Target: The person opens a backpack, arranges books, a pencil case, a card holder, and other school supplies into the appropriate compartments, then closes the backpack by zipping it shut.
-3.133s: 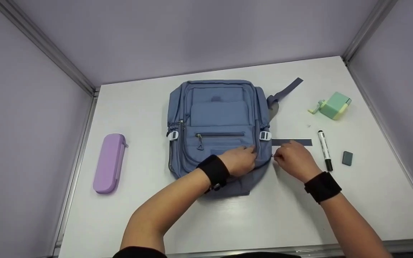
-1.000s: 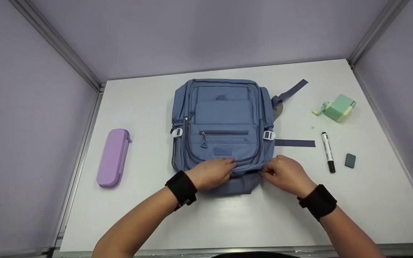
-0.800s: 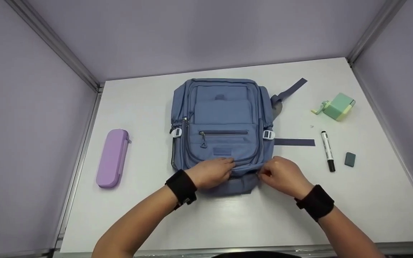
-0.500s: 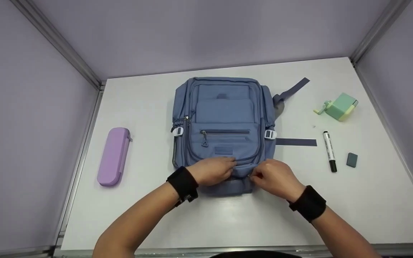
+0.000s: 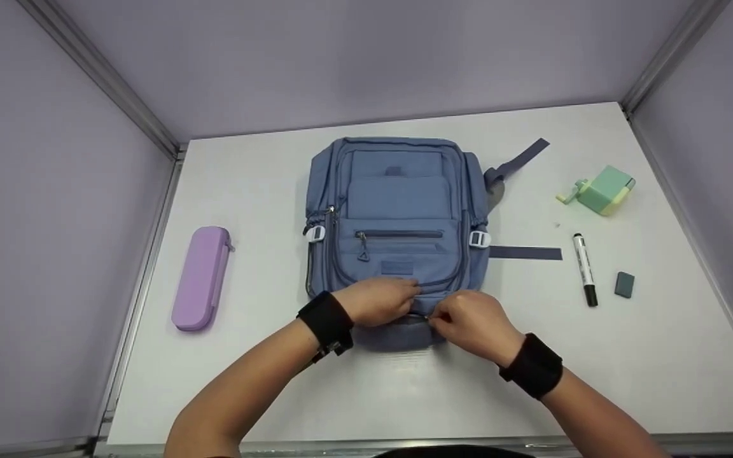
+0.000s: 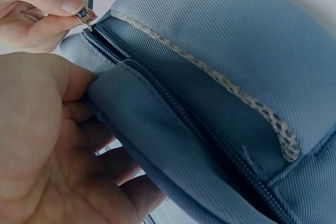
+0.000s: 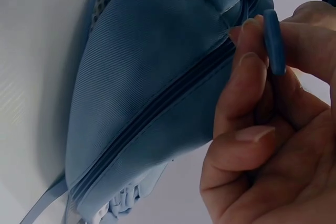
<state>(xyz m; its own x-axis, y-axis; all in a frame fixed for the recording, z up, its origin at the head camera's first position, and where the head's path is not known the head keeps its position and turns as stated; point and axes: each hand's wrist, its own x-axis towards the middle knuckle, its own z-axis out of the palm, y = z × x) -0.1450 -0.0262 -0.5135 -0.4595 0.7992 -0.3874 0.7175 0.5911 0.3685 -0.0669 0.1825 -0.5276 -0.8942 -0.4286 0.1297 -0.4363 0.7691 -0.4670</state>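
A blue backpack (image 5: 398, 197) lies front side up on the white table. My left hand (image 5: 379, 302) grips its lower edge, fingers over the front and thumb by the zipper, as the left wrist view shows. With thumb and forefinger my right hand (image 5: 471, 323) pinches the zipper pull (image 7: 274, 43) at that lower edge. From the slider, parted zipper teeth (image 6: 184, 114) run beneath my left hand, opening onto the dark inside. Behind the slider, the zipper track (image 7: 152, 114) in the right wrist view is closed along the backpack's side.
On the left lies a purple pencil case (image 5: 202, 278). To the right are a green pencil sharpener (image 5: 605, 191) with a crank, a marker (image 5: 585, 270) and a dark eraser (image 5: 624, 284). Two straps (image 5: 525, 252) stretch out from the backpack's right side.
My right hand has travelled from the backpack's right side leftward along the lower edge, bringing the zipper pull. My left hand has shifted down and left from the front panel to the lower edge.
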